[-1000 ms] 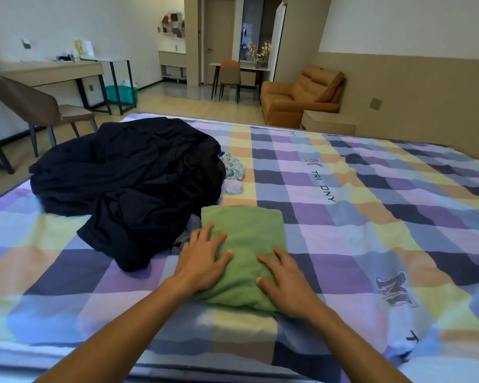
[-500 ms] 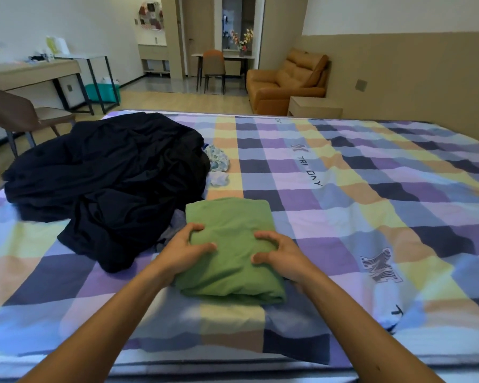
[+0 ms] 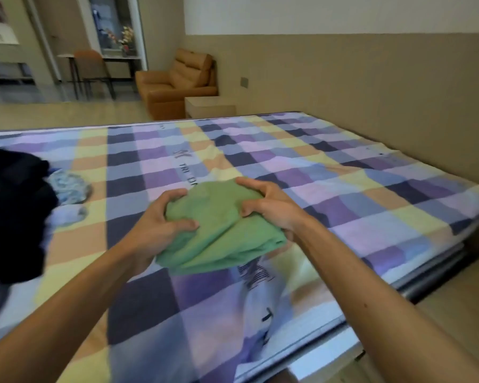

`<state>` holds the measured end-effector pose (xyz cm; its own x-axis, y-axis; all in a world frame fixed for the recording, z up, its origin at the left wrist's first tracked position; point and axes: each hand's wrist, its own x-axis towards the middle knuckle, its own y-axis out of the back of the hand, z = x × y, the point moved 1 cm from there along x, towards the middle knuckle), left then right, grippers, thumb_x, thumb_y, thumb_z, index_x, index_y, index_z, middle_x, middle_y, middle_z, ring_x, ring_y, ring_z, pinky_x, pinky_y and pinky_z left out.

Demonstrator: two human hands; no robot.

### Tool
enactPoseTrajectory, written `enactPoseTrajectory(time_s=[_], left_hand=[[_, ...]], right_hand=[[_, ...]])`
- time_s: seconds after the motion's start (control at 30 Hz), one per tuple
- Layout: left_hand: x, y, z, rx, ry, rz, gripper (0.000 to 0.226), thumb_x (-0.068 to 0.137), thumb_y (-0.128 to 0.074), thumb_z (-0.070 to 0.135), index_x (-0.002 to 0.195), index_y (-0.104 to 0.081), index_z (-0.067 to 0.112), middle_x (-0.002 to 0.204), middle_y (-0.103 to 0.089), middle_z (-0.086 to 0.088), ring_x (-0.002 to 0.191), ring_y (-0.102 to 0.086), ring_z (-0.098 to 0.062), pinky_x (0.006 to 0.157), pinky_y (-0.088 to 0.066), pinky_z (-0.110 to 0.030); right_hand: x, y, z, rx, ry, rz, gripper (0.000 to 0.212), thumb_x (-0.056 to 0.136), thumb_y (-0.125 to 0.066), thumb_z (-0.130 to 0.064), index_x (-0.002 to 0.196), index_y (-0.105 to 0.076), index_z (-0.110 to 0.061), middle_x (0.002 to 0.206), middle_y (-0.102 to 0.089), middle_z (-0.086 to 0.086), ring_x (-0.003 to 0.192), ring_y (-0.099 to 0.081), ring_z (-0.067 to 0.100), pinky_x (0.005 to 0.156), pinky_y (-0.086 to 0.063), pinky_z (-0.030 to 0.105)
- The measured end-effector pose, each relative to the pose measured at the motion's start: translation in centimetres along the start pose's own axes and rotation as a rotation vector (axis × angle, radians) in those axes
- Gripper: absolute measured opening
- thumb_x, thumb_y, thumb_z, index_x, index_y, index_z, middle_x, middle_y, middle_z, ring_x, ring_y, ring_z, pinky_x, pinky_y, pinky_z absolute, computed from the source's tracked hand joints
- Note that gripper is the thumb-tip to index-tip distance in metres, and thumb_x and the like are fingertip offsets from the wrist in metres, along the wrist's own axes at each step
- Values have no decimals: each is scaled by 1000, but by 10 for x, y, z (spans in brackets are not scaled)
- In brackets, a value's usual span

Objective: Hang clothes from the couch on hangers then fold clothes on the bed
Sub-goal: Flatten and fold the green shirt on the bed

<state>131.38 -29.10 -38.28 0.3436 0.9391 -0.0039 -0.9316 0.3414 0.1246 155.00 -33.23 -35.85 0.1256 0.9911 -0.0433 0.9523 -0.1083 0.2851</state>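
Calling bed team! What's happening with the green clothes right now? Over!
Left hand and right hand both gripping the folded green garment. Garment looks held just above the checked bed. Dark clothes pile sits left, not in the way.

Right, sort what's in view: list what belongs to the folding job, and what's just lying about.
Job: folded green garment, held by left hand and right hand; dark clothes pile; blue patterned cloth; bed; couch.
Lying about: bedside table; chair; flowers.
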Motion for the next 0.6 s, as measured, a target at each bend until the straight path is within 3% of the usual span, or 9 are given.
enactPoseTrajectory(time_s=[0.07, 0.13, 0.2, 0.27, 0.37, 0.47, 0.53, 0.6], left_hand=[[39, -49, 14, -1, -63, -44, 68, 72, -85, 6, 129, -56, 28, 120, -61, -2, 98, -66, -15, 76, -56, -26], [71, -102, 29, -39, -155, -92, 70, 71, -84, 1, 132, -53, 19, 115, -60, 7, 92, -64, -4, 74, -54, -17], [100, -158, 42, -65, -210, -123, 70, 76, -80, -7, 136, -48, 11, 115, -58, 4, 91, -60, -2, 73, -50, -10], [120, -209, 45, -116, -231, -179, 76, 72, -83, -3, 136, -44, 11, 116, -58, -2, 94, -62, -8, 82, -53, -17], [135, -281, 19, -111, -189, -227, 85, 59, -80, 15, 134, -41, 19, 115, -61, 3, 100, -64, -14, 94, -53, -29], [122, -328, -37, -14, 18, -273, 96, 62, -88, 13, 144, -39, 16, 128, -57, -6, 117, -59, -23, 103, -49, -36], [113, -344, -67, 114, 100, -236, 91, 55, -87, 32, 136, -47, 20, 128, -56, -9, 118, -59, -30, 102, -49, -41], [112, -347, -69, 224, 98, -166, 79, 50, -78, 51, 121, -50, 28, 126, -54, -10, 112, -61, -35, 97, -52, -45]], right_hand=[[11, 55, 2, -62, 13, 78, 75, 75, -72, -2, 145, -55, -24, 122, -64, -8, 90, -66, 1, 73, -56, 15], [22, 112, 5, -138, 24, 153, 80, 69, -73, -11, 145, -55, -26, 133, -60, -6, 96, -64, 1, 70, -52, 10], [28, 169, 8, -234, 28, 231, 82, 66, -72, -14, 145, -55, -28, 139, -59, -3, 98, -64, 6, 70, -48, 7], [29, 220, 16, -302, 19, 263, 79, 70, -72, -13, 146, -53, -30, 135, -61, -3, 93, -65, 4, 71, -49, 9], [22, 279, 50, -407, -78, 298, 70, 84, -70, -5, 145, -53, -35, 131, -60, -5, 95, -64, 6, 74, -50, 14], [13, 298, 118, -664, -183, 272, 70, 83, -77, -11, 147, -50, -21, 142, -48, 4, 124, -51, 20, 96, -37, 19], [6, 296, 168, -736, -235, 231, 69, 83, -75, -16, 147, -49, -13, 148, -39, 12, 138, -38, 23, 105, -28, 20], [5, 294, 198, -783, -256, 269, 60, 90, -68, -16, 147, -50, -19, 156, -31, 18, 145, -34, 30, 112, -31, 33]])
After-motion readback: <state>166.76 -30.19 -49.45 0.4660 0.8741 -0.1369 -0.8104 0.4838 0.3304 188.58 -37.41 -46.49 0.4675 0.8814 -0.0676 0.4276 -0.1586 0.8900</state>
